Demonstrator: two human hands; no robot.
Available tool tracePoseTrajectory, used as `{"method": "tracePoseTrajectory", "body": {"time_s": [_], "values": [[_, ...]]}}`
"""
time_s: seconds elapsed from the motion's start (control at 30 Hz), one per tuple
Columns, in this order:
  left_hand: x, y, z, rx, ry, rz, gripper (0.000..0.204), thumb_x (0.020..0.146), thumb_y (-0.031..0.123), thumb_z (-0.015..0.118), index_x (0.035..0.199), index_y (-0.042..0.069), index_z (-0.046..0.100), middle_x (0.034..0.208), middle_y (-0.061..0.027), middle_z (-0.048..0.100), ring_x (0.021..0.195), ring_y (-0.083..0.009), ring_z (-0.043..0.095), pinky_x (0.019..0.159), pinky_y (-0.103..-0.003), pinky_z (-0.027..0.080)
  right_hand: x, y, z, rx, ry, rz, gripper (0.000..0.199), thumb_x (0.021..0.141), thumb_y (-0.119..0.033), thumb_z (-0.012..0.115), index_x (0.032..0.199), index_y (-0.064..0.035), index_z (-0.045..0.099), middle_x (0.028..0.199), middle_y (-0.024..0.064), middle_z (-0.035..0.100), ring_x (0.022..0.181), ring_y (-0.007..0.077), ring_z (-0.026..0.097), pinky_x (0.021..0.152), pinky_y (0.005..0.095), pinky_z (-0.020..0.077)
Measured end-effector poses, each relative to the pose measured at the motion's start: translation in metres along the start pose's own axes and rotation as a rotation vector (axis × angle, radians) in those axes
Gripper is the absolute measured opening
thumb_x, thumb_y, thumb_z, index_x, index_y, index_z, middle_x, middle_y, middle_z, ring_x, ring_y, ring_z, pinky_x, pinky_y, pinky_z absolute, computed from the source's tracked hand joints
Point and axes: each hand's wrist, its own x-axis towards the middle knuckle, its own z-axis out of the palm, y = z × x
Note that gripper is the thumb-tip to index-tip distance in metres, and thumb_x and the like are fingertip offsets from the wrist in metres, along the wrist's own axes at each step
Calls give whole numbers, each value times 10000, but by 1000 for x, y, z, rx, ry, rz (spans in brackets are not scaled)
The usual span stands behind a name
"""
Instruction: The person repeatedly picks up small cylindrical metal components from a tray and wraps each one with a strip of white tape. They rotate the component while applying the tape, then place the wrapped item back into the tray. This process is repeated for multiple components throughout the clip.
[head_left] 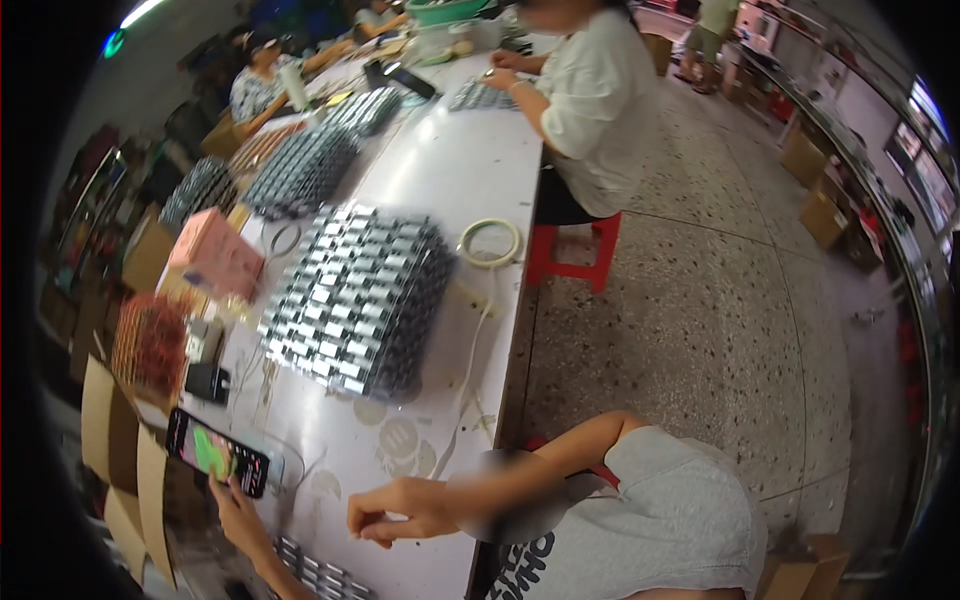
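A smartphone (218,452) with a lit, mostly green picture leans at the near left edge of the table. My left hand (240,518) reaches up to its lower part, a finger stretched onto the screen, and does not grip it. Bent across from the grey sleeve, my right arm brings my right hand (400,508) over the near tabletop. Its fingers are curled in, with a gap inside the curl and nothing seen in them. A blurred patch covers the right wrist and forearm. Just ahead stands a big stack (350,300) of small silver-and-black parts in rows, seemingly in clear plastic.
A tape roll (489,243) and pink box (215,253) flank the stack. More stacks (300,170) lie farther left. Open cardboard flaps (110,425) border the left edge. A person in white (600,110) works by a red stool (575,255); another person (262,80) sits across.
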Motion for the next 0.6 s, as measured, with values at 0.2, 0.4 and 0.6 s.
{"method": "tracePoseTrajectory", "body": {"time_s": [0.2, 0.4, 0.6], "values": [[25, -45, 4, -456, 287, 106, 415, 876, 231, 434, 1226, 23, 353, 1086, -170, 520, 901, -248, 536, 743, -335, 415, -6, 5, 3, -15, 2, -40, 99, 861, -101, 474, 902, -12, 463, 647, 32, 523, 609, 103, 514, 588, 249, 398], [-45, 39, -51, -521, 185, 294, 276, 832, 149, 511, 1068, 10, 476, 959, -129, 565, 826, -220, 542, 732, -318, 435, -12, -14, -1, -27, 23, -87, 101, 840, -101, 473, 856, -5, 449, 622, 37, 565, 601, 103, 551, 601, 254, 428], [-115, 67, -89, -827, -288, 321, 274, 832, 108, 501, 1081, 4, 458, 962, -123, 556, 784, -172, 526, 700, -273, 423, 4, -11, 1, 128, -43, -42, 123, 864, -123, 490, 885, -3, 497, 684, 17, 555, 633, 75, 546, 572, 209, 433]]}}
